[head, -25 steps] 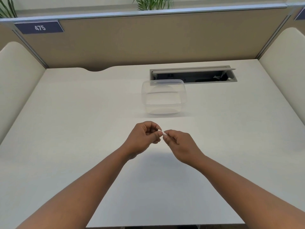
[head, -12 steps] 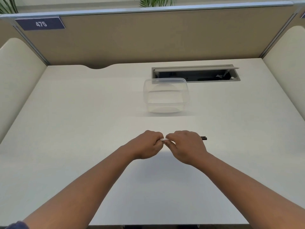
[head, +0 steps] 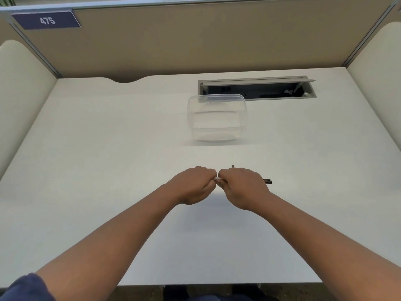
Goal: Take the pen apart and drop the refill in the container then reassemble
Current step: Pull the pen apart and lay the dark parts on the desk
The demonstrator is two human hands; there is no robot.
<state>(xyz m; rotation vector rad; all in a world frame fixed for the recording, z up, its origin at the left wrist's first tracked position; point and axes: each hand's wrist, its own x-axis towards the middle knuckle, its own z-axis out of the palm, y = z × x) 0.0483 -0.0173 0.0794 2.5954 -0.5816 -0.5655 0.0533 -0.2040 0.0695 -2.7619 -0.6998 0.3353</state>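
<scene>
moved: both fists dropped lower and closer to the desk (head: 86, 148) vs a second ago, knuckles now up; a dark pen end now shows past the right fist.
pen (head: 267, 181): held level between the fists, near side of the box (head: 217, 118). Only a white bit at the gap and dark tips on the right side show; rest hidden in the palms.
why level: my read is one fist per half, lets them twist or pull against each other to split the barrel.
left hand (head: 192, 184): curled tight round the pen's left end, touching the right hand at the thumbs.
right hand (head: 243, 185): also closed round the pen, dark end poking out beyond it. A small dark stub above the knuckles, can't tell what.
box: clear, open top, looks empty, well beyond the hands, just in front of the cable tray (head: 257, 88). Open mouth suits dropping the refill in.
refill: not visible, presumably inside the pen.
stage: likely disassembly, no parts apart yet.
</scene>
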